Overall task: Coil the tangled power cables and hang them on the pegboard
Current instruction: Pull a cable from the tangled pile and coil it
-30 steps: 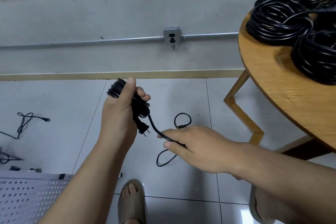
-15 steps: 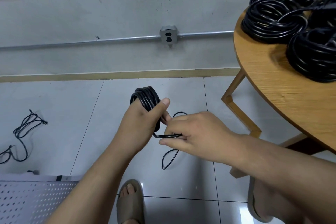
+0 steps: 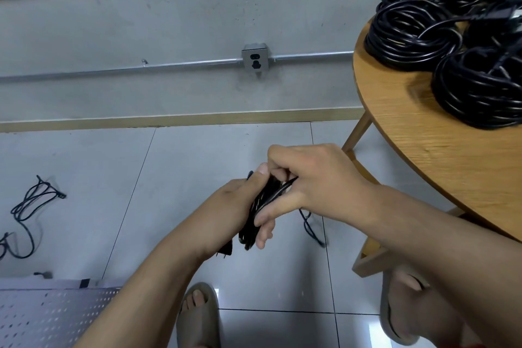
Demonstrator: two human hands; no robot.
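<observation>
Black power cable coil (image 3: 261, 206): held above the grey tiled floor (image 3: 197, 155), between both hands. The left hand (image 3: 226, 212) grips the bundle, thumb over its top, fingers (image 3: 264, 236) curled round its lower side. The right hand (image 3: 319, 181) is closed on a strand at the coil's upper end, fingers bent inward. A loose tail (image 3: 310, 227) hangs below the right hand. The round wooden desk (image 3: 423, 155), at right, carries several large black cable coils (image 3: 409, 37). A loose black cable (image 3: 28, 206) lies on the floor, far left. The white perforated pegboard (image 3: 48, 316) is at lower left, well apart from the hands.
</observation>
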